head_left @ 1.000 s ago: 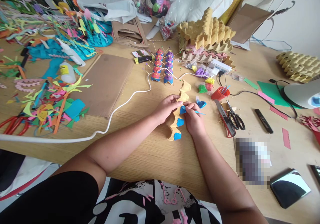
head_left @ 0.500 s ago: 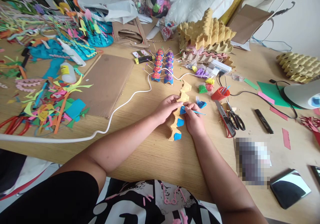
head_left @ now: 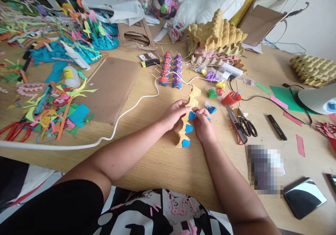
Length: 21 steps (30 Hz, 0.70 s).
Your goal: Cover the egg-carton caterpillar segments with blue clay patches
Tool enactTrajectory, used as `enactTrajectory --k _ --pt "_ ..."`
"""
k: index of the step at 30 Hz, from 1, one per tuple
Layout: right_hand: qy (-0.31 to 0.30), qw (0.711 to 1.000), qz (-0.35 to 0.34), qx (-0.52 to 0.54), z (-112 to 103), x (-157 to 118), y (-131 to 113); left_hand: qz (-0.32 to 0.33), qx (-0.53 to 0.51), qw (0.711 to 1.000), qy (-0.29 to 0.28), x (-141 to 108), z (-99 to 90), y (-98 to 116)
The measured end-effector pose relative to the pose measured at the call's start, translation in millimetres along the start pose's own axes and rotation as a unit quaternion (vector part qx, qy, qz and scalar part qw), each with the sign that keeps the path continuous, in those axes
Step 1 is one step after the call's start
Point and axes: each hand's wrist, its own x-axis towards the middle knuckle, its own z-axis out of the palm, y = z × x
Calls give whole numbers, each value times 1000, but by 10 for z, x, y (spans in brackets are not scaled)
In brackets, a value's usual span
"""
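At table (head_left: 153,158), carton strip (head_left: 185,120), pointing lengthwise away

Left sleeve (head_left: 70,207) short, black; black shirt (head_left: 160,217), pale lettering (head_left: 135,222), pink markings (head_left: 179,212).

A wooden table (head_left: 147,161) carries a cardboard sheet (head_left: 112,90), a red cup (head_left: 229,99) and scissors (head_left: 244,120)

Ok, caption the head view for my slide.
Left hand holding a yellow egg-carton strip, right hand holding a thin blue tool near a blue patch.
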Motion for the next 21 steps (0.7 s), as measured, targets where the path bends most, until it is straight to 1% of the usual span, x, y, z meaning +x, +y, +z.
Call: enactTrajectory --k 5,15,21 --pt "12 1000 -3 -13 -4 3 2 -1 1 1000 -4 3 -1 3" --pt "-5 999 -11 -36 -19 -9 14 -1 5 1000 -6 4 -16 -12" --pt "-5 1000 -9 -28 -14 -11 19 -3 0 1000 -6 -1 -19 -8"
